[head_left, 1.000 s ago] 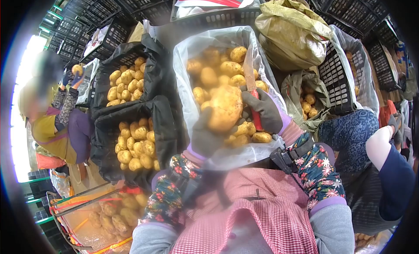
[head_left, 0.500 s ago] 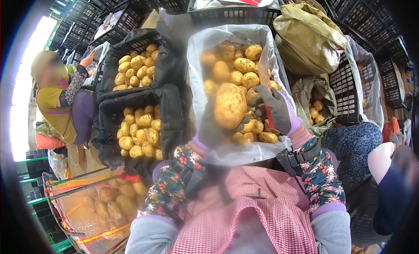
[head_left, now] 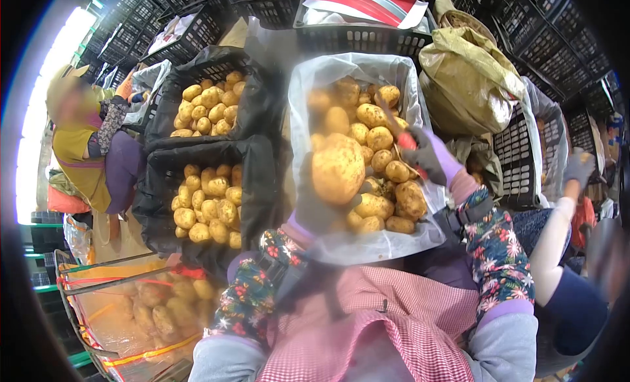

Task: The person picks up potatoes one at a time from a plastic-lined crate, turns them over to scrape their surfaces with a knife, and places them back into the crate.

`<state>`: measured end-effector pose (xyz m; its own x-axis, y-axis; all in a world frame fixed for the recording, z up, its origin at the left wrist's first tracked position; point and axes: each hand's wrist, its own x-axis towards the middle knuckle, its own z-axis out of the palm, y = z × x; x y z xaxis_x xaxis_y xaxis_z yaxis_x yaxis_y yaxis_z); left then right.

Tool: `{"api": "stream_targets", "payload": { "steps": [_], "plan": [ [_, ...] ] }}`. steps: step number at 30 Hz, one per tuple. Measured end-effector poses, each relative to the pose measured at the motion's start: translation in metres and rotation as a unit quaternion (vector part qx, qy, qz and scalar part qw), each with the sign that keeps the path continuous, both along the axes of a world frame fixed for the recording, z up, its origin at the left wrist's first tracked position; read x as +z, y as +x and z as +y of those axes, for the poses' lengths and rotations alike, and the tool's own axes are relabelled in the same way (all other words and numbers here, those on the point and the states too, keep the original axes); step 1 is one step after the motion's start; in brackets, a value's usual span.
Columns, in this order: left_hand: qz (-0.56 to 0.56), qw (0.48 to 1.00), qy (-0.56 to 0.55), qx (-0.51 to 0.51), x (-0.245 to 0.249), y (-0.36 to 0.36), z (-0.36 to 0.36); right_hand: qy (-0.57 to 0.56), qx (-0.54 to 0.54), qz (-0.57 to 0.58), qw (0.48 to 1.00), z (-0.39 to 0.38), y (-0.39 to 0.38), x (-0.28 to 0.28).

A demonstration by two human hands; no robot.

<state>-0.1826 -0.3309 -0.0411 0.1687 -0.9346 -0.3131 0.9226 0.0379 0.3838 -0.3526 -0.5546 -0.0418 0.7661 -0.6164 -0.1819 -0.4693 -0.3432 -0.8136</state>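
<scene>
My left hand (head_left: 316, 201), in a dark glove, is closed around a large potato (head_left: 338, 169) held up over the crate. In my gloved right hand (head_left: 434, 155) is a red-handled bladed tool (head_left: 407, 140), its narrow brownish blade pointing up and away from me. Its exact kind is blurred. Below both hands stands a crate lined with translucent plastic (head_left: 410, 77), holding loose potatoes (head_left: 379, 138) of mixed sizes. Part of the lens is smeared, which blurs the crate's left side.
Two black-lined crates (head_left: 259, 178) of potatoes stand on the left, beyond a clear bag of potatoes (head_left: 164, 310). A tan sack (head_left: 469, 80) sits at the right. One person (head_left: 98, 146) sits at far left; another person's arm (head_left: 554, 244) reaches in from the right.
The red-handled tool has tilted and swung up and slightly right with my right hand. My left hand still holds the large potato. The right-hand person's arm has stretched forward. The view has shifted slightly.
</scene>
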Motion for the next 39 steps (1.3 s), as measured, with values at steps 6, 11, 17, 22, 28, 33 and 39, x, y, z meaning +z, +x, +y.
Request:
{"api": "stream_targets", "payload": {
  "steps": [6, 11, 17, 22, 28, 33, 39],
  "plan": [
    [-0.055, 0.998, -0.006, 0.033, 0.000, 0.002, -0.007, -0.318, -0.059, 0.009, 0.946, -0.107, 0.079, 0.023],
    [-0.092, 0.994, -0.015, 0.051, 0.002, 0.004, -0.010, -0.577, 0.017, 0.147, 0.803, -0.155, 0.118, -0.023],
    [-0.133, 0.988, -0.032, 0.068, 0.005, 0.003, -0.009, -0.544, -0.029, 0.233, 0.806, -0.150, 0.116, -0.067],
    [-0.106, 0.989, -0.048, 0.088, 0.014, 0.000, -0.007, -0.284, -0.002, -0.109, 0.953, -0.091, 0.103, -0.030],
    [-0.107, 0.993, 0.002, 0.056, 0.015, -0.009, -0.007, 0.082, 0.112, -0.150, 0.979, 0.073, 0.042, 0.053],
    [-0.016, 0.984, -0.177, -0.027, 0.026, -0.034, -0.001, 0.063, -0.059, -0.152, 0.985, 0.121, 0.007, 0.071],
    [-0.271, 0.941, -0.198, 0.046, 0.020, -0.070, 0.021, 0.280, -0.121, -0.196, 0.932, 0.095, -0.001, 0.038]
  ]
}}
